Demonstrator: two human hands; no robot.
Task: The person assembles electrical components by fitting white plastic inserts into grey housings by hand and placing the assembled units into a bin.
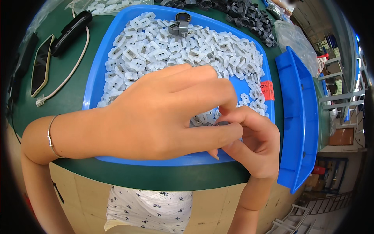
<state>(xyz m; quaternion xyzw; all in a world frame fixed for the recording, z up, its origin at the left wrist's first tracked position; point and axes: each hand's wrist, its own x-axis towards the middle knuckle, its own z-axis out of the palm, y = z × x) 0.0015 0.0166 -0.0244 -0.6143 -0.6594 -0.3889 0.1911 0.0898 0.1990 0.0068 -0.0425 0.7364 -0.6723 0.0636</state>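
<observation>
My left hand [167,111] reaches across the near part of a blue tray [95,74], its thumb and fingers curled together. Against its fingertips is my right hand [255,138], also closed in a pinch. Between the two sets of fingertips a sliver of a dark grey piece [222,123] shows; the fingers hide the rest. Many small translucent white plastic pieces [159,54] with dark slots or holes fill the tray beneath and beyond my hands. On top of them, near the far rim, lies a dark grey ring-shaped plastic part [180,27].
A pile of dark grey parts [249,19] lies behind the tray. To the right stands a blue bin [300,117], with a clear plastic bag [296,43] beyond it. At left are a phone [42,66], a black handset [72,33] and a pale cord [80,62] on the green table [156,177].
</observation>
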